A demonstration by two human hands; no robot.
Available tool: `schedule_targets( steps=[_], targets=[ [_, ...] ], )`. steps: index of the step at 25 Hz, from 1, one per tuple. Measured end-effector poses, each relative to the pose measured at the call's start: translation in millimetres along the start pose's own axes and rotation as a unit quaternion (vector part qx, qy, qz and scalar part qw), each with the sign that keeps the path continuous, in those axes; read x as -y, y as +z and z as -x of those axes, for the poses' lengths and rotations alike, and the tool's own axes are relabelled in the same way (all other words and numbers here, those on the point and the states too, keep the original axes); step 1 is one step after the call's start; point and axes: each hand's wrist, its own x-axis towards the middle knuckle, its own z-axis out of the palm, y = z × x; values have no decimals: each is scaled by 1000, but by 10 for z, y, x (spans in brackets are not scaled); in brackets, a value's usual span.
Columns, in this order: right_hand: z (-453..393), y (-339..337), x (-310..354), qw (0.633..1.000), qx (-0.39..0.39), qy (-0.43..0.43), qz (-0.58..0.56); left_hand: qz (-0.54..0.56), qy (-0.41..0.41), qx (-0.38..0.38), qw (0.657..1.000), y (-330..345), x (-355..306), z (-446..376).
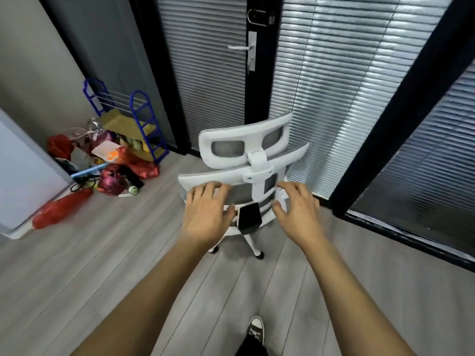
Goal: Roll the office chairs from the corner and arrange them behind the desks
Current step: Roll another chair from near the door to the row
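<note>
The office chair [244,170] stands on the floor [102,253] near the door [213,73], its back toward me. Its rigid white frame should roll easily on casters; the backrest's top rail is the best hold. My left hand [205,214] and right hand [298,214] hover spread over that rail, gripping nothing.

One white office chair [244,160], two hands: left hand [205,214], right hand [298,211]; one blue rack [144,119], one shoe [255,330], one door handle [239,47].
</note>
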Motion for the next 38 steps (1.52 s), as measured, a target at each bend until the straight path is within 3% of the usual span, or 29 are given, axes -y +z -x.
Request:
schedule_targets(
  steps=[8, 16, 19, 27, 31, 38],
  targets=[
    [-1628, 677, -553, 996, 38, -17, 79, -16, -27, 59, 998, 872, 340, -1044],
    [-1530, 710, -500, 992, 27, 2, 125, -22, -50, 20, 998, 1050, 520, -965],
    [-1030, 724, -325, 992, -21, 35, 120, 5, -29, 17, 999, 1033, 654, -714],
    [859, 798, 288, 952, -139, 223, 158, 92, 190, 38, 977, 778, 1015, 230],
    [1861, 647, 392, 920, -194, 298, 167, 116, 277, 78, 951, 691, 777, 752],
    [3786, 202, 420, 823, -292, 447, 192, 170, 440, 151, 869, 609, -202, 1847]
  ],
)
